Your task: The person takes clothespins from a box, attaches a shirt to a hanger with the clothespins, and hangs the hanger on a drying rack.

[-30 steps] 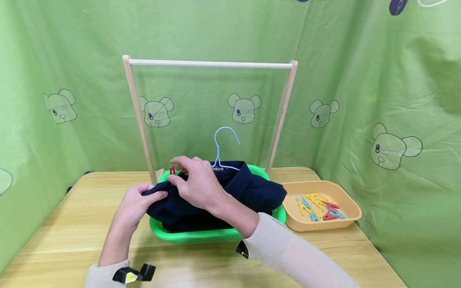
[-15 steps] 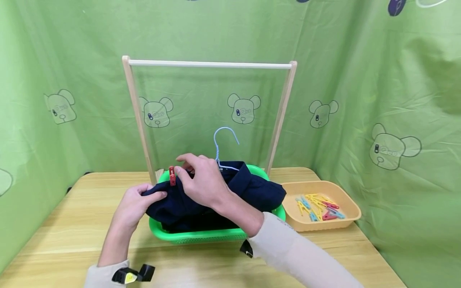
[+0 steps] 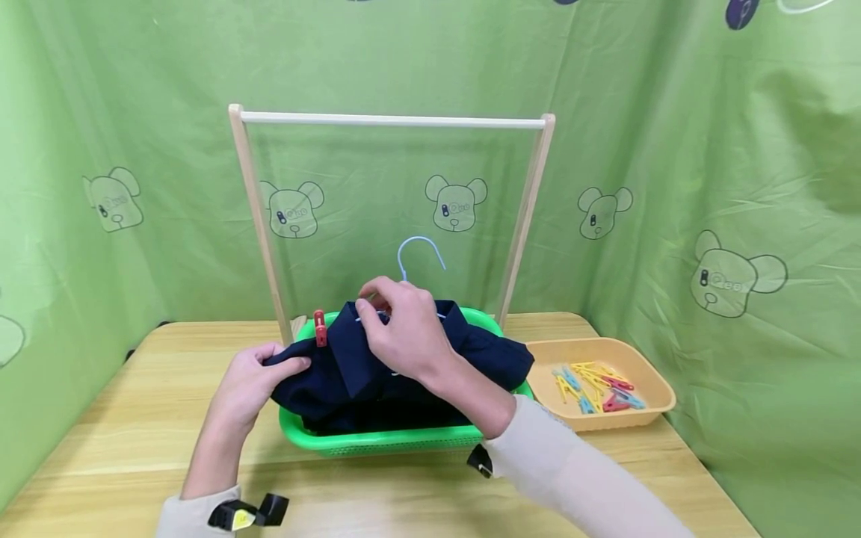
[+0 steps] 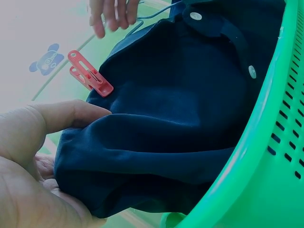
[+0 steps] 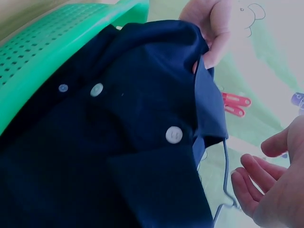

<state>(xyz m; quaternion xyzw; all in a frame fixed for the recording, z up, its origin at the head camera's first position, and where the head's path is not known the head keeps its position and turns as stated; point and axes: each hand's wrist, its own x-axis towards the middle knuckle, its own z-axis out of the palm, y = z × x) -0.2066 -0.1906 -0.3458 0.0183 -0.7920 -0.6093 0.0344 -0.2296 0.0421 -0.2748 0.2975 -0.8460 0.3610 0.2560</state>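
My left hand (image 3: 245, 385) pinches the sleeve side of a navy buttoned shirt (image 3: 480, 362) between thumb and fingers. The shirt lies partly in a green basket (image 3: 403, 437). A red clothespin (image 3: 320, 329) is clipped on its shoulder, just above my left thumb; the left wrist view shows the clothespin (image 4: 90, 76) biting the cloth edge. Over the collar, my right hand (image 3: 412, 329) has loosely bent fingers with nothing between them. In the right wrist view that hand (image 5: 278, 180) is apart from the shirt, near the blue wire hanger (image 5: 226, 166). The hanger's hook (image 3: 418, 239) rises above the collar.
Behind the basket stands a wooden rack with a white bar (image 3: 390, 119). To the right, an orange tray (image 3: 605, 422) holds several yellow, blue and red clothespins (image 3: 595, 385). A green curtain (image 3: 377, 60) encloses the wooden table (image 3: 155, 403).
My right hand has let go of the red clothespin and moved right, toward the hanger. The clothespin stays clipped on the shirt. My left hand keeps its pinch.
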